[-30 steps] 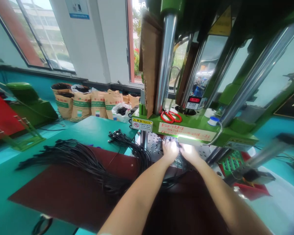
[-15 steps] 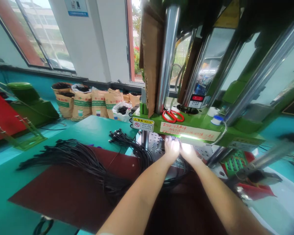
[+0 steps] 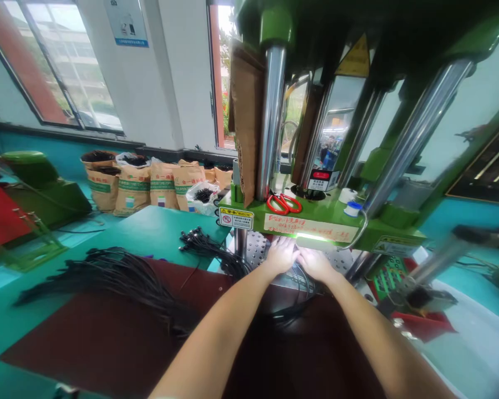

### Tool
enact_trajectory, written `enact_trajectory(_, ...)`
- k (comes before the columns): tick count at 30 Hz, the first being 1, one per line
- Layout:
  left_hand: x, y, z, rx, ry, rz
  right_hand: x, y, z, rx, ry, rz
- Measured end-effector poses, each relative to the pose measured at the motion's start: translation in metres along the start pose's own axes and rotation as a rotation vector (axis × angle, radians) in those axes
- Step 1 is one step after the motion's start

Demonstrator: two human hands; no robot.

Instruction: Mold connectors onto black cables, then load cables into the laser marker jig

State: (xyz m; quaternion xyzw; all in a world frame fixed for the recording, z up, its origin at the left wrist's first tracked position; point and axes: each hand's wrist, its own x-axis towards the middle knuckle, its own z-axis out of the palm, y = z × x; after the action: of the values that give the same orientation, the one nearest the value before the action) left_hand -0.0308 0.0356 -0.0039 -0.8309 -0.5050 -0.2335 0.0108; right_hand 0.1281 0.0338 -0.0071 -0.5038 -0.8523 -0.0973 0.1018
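Both my hands reach under the green press plate, side by side over its metal bed. My left hand (image 3: pixel 281 256) lies palm down, its fingers stretched forward and slightly apart. Close against it, my right hand (image 3: pixel 315 262) has its fingers drawn together, pointing left; glare and the hand itself hide what is in them. Black cables (image 3: pixel 304 282) run out from below the hands towards me. Left of them, a bundle of black cables (image 3: pixel 216 252) with connector ends lies by the perforated metal plate (image 3: pixel 255 249).
A large bundle of black cables (image 3: pixel 120 277) lies on a brown board (image 3: pixel 79 338) to the left. Red-handled scissors (image 3: pixel 283 204) and a blue-and-white spool (image 3: pixel 352 209) rest on the green press plate (image 3: pixel 249 206). Several paper sacks (image 3: pixel 133 188) stand by the wall.
The view has shifted, and the scene sits lower and further left. My left fingers look more stretched out; both hands stay close together under the plate.
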Motion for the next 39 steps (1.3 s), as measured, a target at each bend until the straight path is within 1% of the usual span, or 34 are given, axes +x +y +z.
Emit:
enact_trajectory(2, 0.000, -0.009, 0.001, -0.013, -0.045, 0.065, 0.002, 0.001, 0.004, 0.012, -0.013, -0.003)
enact_trajectory(4, 0.001, -0.016, 0.004, -0.029, -0.094, 0.090, 0.004, 0.002, 0.007, 0.023, -0.029, 0.008)
enact_trajectory(7, 0.006, -0.022, 0.010, -0.051, -0.152, 0.064, 0.007, 0.002, 0.009, 0.042, -0.058, 0.036)
enact_trajectory(10, 0.011, -0.022, 0.013, -0.065, -0.191, 0.036, 0.009, 0.000, 0.009, 0.056, -0.082, 0.064)
enact_trajectory(14, 0.011, -0.020, 0.004, -0.089, -0.219, 0.013, 0.009, -0.001, 0.005, 0.054, -0.094, 0.100)
enact_trajectory(19, 0.000, -0.029, -0.012, -0.118, -0.227, 0.006, 0.001, 0.012, -0.001, 0.048, -0.074, 0.117)
enact_trajectory(23, -0.003, -0.033, -0.012, -0.114, -0.219, 0.001, -0.001, 0.019, 0.001, 0.054, -0.086, 0.115)
enact_trajectory(26, -0.002, -0.031, -0.008, -0.115, -0.203, -0.019, 0.000, 0.018, 0.004, 0.058, -0.080, 0.129)
enact_trajectory(29, 0.001, -0.028, -0.006, -0.111, -0.218, -0.049, 0.001, 0.016, 0.004, 0.069, -0.070, 0.145)
enact_trajectory(33, 0.006, -0.024, -0.009, -0.113, -0.235, -0.069, 0.009, 0.014, -0.001, 0.099, -0.043, 0.164)
enact_trajectory(36, 0.003, -0.011, -0.022, -0.104, -0.212, -0.083, 0.021, 0.009, -0.008, 0.122, 0.016, 0.181)
enact_trajectory(38, -0.012, 0.002, -0.037, -0.095, -0.170, -0.055, 0.029, 0.005, -0.013, 0.139, 0.063, 0.186)
enact_trajectory(39, -0.025, 0.010, -0.046, -0.111, -0.157, -0.012, 0.033, 0.002, -0.016, 0.150, 0.085, 0.184)
